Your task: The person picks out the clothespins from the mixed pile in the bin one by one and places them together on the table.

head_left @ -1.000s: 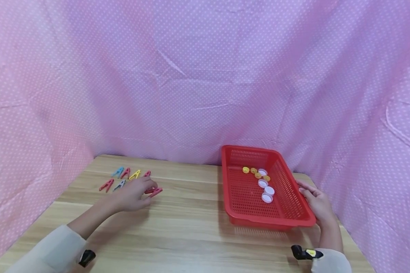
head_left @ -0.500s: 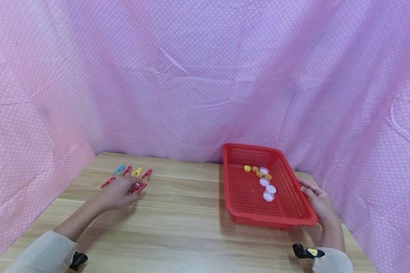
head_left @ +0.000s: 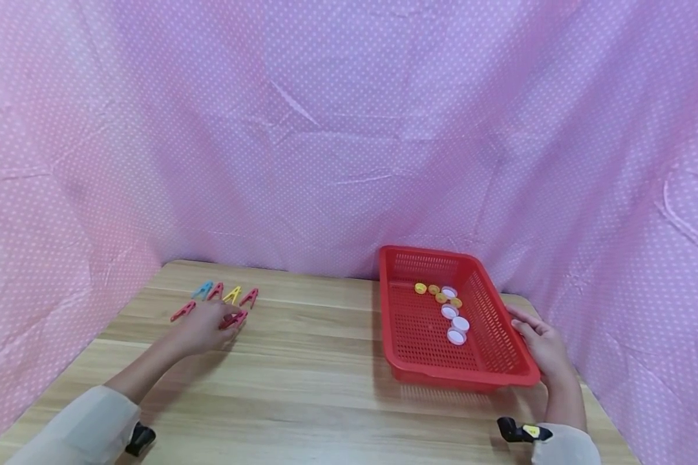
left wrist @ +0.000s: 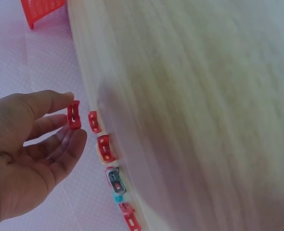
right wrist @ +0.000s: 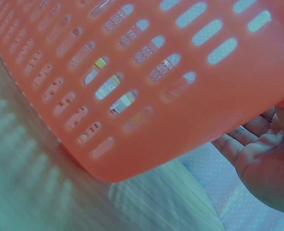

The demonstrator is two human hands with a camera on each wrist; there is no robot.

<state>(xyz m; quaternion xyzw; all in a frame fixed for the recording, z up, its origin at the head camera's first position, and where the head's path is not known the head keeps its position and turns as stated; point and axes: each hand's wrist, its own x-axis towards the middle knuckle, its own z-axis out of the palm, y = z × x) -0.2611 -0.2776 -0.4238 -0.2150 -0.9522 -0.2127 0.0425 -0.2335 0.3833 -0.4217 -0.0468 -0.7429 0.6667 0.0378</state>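
Observation:
My left hand (head_left: pixel 203 328) pinches a red clothespin (left wrist: pixel 73 114) between thumb and fingers, held over the table beside a group of clothespins. Around it lie a blue clothespin (head_left: pixel 202 290), a yellow one and several red ones. A grey clothespin (left wrist: pixel 115 179) shows in the left wrist view but is hidden behind the hand in the head view. At the right, my right hand (head_left: pixel 542 345) grips the side rim of a red plastic basket (head_left: pixel 388 323), with the thumb near the top and the fingers on the outside. Several yellow caps and white caps (head_left: pixel 461 323) lie in the basket.
A wooden table (head_left: pixel 308 361) carries everything. Pink dotted cloth (head_left: pixel 337 148) hangs behind it and along both sides, close to the table's edges. The basket stands near the right edge.
My left hand has moved left with the red clothespin, now in front of the grey one, and has barely shifted over the last half second. The right hand and basket keep their place.

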